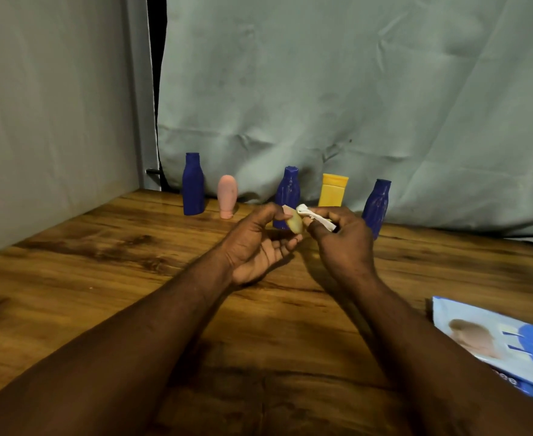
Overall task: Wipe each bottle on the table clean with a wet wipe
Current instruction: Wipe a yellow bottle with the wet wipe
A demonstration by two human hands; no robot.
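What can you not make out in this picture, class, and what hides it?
Head view:
- small pale bottle: partly covered by the left hand and the wet wipe.
- middle blue bottle: lower part behind the left hand.
- rightmost blue bottle: lower near side behind the right hand.
- wipes pack: cut off by the right edge, print blurred.

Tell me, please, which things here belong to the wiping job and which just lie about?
Job: small pale-yellow bottle in left hand; white wet wipe in right hand; three dark-blue plastic bottles; pink rounded bottle; yellow flat tube; blue wipes pack.
Not job: grey cloth backdrop.
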